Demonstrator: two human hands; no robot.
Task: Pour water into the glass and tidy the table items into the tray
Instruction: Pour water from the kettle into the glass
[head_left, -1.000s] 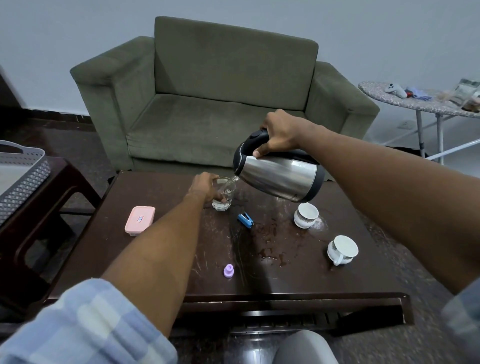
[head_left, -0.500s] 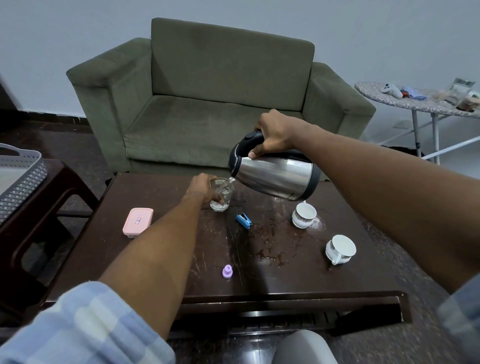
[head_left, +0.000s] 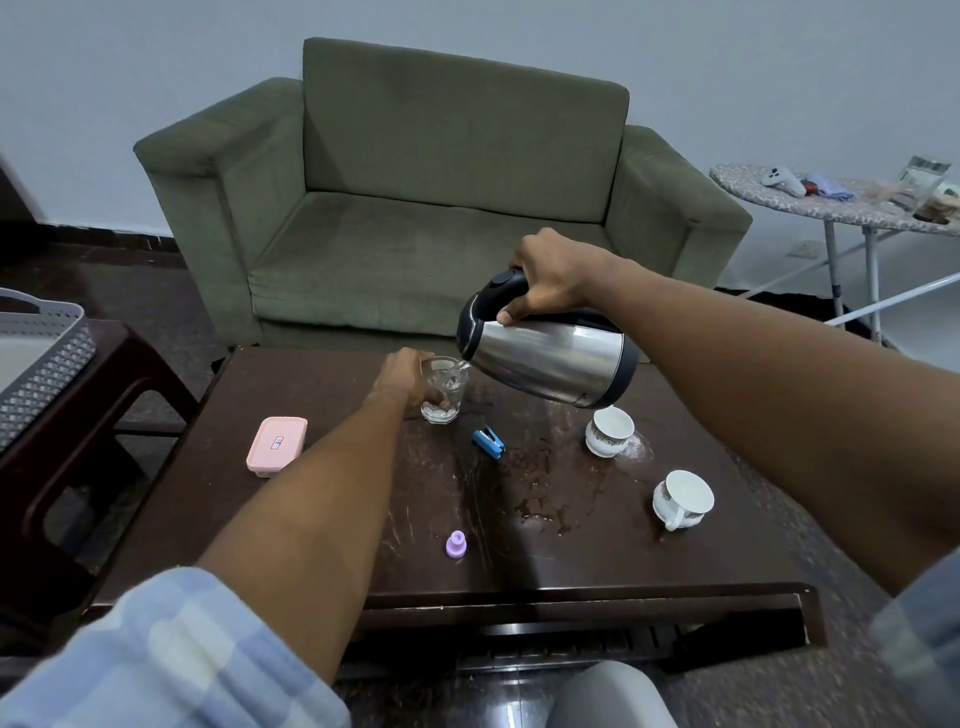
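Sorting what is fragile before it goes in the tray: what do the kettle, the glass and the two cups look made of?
Kettle: brushed stainless steel body by its dull sheen, black handle probably plastic. Glass: clear glass, see-through with a thick base. The two cups: likely glazed ceramic, glossy white with a printed band.

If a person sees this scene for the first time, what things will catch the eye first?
First, the steel kettle, tilted in the right hand above the table's far middle, pouring water into the glass that the left hand holds. Then the two white cups on the right, and the wet patches between.
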